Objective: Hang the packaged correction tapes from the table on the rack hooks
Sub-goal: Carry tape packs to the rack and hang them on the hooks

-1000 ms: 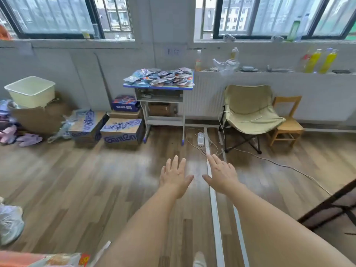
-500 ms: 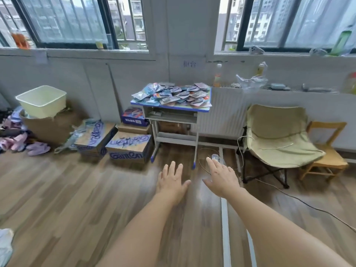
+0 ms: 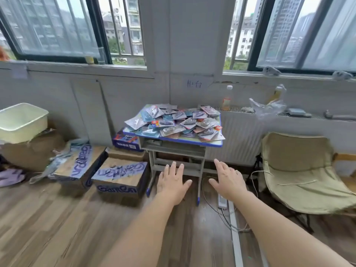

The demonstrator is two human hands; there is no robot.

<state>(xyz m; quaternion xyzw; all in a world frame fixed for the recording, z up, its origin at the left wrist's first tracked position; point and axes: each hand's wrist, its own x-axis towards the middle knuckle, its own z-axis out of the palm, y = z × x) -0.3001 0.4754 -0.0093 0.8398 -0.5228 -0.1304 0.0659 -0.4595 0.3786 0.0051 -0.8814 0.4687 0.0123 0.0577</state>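
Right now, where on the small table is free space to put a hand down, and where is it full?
The table top is crowded: packaged correction tapes overlap across nearly all of it. Bare surface shows only as a thin strip at the front edge and right edge. The shelf under the top looks mostly open. Both the left hand and right hand are empty.

A small blue-edged table (image 3: 217, 145) against the wall carries a loose heap of packaged correction tapes (image 3: 174, 123).

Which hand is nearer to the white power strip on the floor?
Right. The right hand hovers open just above and left of the power strip. The left hand, also open, is farther to its left, beyond the table leg.
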